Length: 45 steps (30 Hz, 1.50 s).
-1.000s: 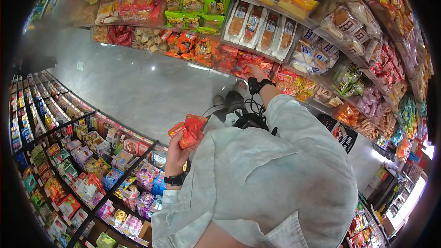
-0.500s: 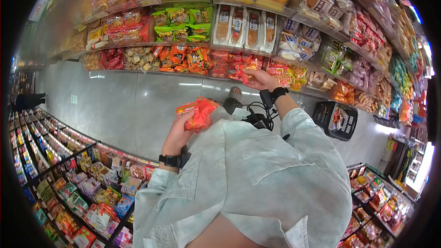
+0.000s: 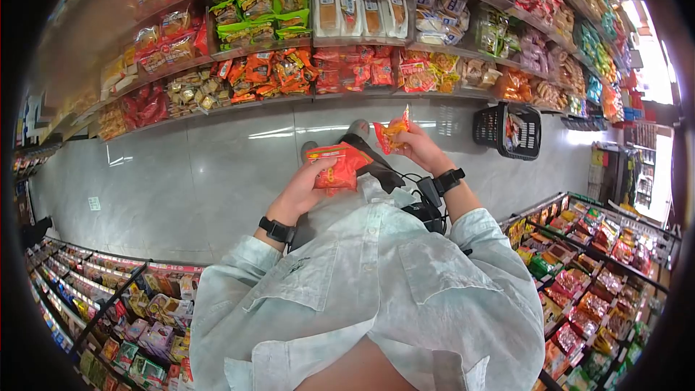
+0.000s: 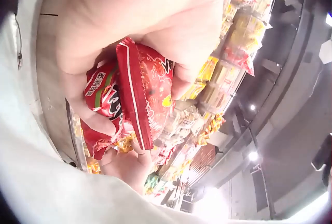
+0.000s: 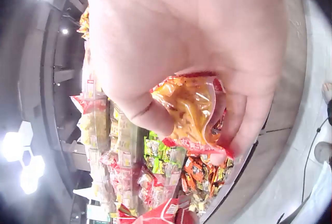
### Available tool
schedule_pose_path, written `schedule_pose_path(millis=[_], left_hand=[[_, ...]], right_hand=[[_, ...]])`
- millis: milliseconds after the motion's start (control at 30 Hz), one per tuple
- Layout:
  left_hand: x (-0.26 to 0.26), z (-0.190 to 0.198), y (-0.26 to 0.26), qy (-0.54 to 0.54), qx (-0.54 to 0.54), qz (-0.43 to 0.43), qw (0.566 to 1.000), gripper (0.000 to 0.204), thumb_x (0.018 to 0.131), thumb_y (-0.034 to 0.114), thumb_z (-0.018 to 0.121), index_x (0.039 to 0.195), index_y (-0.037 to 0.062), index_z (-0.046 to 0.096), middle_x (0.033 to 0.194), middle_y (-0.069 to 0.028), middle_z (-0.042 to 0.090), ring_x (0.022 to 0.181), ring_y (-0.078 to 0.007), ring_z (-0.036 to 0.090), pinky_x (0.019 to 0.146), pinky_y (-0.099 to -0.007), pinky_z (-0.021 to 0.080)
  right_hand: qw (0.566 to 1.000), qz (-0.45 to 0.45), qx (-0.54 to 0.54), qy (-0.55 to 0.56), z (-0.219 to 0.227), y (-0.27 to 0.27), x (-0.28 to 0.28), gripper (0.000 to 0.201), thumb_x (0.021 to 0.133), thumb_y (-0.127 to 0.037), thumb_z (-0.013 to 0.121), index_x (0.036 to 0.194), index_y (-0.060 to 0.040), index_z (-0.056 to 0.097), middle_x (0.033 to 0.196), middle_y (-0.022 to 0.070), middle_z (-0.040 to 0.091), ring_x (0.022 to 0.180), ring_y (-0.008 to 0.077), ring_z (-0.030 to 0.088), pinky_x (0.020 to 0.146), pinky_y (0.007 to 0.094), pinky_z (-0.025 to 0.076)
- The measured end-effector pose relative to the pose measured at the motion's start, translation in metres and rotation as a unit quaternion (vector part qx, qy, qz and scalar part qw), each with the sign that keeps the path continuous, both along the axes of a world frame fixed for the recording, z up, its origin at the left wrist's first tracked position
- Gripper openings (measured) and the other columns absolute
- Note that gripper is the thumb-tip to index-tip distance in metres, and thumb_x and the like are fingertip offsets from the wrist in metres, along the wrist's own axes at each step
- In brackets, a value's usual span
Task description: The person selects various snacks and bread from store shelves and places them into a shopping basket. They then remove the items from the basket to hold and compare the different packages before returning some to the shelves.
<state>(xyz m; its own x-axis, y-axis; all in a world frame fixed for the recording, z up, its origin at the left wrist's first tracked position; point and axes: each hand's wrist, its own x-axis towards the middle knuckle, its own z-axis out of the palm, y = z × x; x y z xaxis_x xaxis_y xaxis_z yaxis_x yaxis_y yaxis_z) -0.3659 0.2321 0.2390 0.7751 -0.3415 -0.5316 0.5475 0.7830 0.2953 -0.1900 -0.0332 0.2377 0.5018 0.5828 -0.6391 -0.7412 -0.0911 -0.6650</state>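
My left hand [image 3: 302, 187] grips red snack packets [image 3: 339, 168] in front of the body. In the left wrist view, at least two of these red packets [image 4: 148, 89] overlap between thumb and fingers, printed sides showing. My right hand [image 3: 426, 152] pinches a small snack packet [image 3: 392, 135] over the aisle, a short way right of the left hand. Seen from the right wrist, this snack packet [image 5: 189, 107] has red edges and a clear panel with orange-brown food inside. Beyond both hands, the lowest shelf row has a bin of similar red packets [image 3: 352, 76].
A black shopping basket [image 3: 486, 129] with a few items stands on the grey floor [image 3: 217, 166] to the right. Tiered shelves of bagged snacks [image 3: 271, 76] curve along the front. Low racks [image 3: 590, 282] of packaged goods flank me behind on both sides.
My right hand has come out of the bin of red packets with the small snack packet and drawn back towards the body. The left hand still holds its red packets, now further forward.
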Motion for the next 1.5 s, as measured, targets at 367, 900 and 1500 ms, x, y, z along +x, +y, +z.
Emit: schedule_pose_path(millis=[367, 900, 1500], left_hand=[[-0.024, 0.017, -0.059, 0.001, 0.071, -0.037, 0.997, 0.049, 0.105, 0.031, 0.059, 0.143, 0.0024, 0.052, 0.129, -0.0161, 0.069, 0.115, -0.0267, 0.070, 0.088, -0.0389, 0.060], [-0.074, 0.024, -0.216, 0.066, 0.100, -0.024, 0.993, 0.054, 0.107, 0.038, 0.049, 0.147, 0.0012, 0.051, 0.137, -0.0221, 0.064, 0.123, -0.0343, 0.066, 0.086, -0.0401, 0.059], [0.087, -0.019, -0.202, 0.097, 0.043, -0.028, 0.994, 0.054, 0.106, 0.042, 0.053, 0.143, 0.0023, 0.053, 0.132, -0.0205, 0.066, 0.118, -0.0335, 0.068, 0.082, -0.0374, 0.062]], right_hand=[[0.981, 0.050, -0.045, -0.183, 0.013, -0.048, -0.035, 0.040, 0.093, -0.012, 0.078, 0.127, -0.0037, 0.058, 0.115, 0.0034, 0.070, 0.104, 0.0113, 0.067, 0.094, 0.0297, 0.055], [0.976, -0.109, -0.091, -0.165, -0.005, -0.237, -0.091, 0.036, 0.095, -0.026, 0.076, 0.122, -0.0065, 0.062, 0.114, 0.0036, 0.070, 0.103, 0.0120, 0.067, 0.086, 0.0309, 0.056], [0.964, -0.239, -0.113, -0.016, -0.053, -0.276, 0.012, 0.034, 0.096, -0.015, 0.073, 0.125, -0.0066, 0.058, 0.115, 0.0040, 0.069, 0.103, 0.0131, 0.069, 0.086, 0.0273, 0.055]])
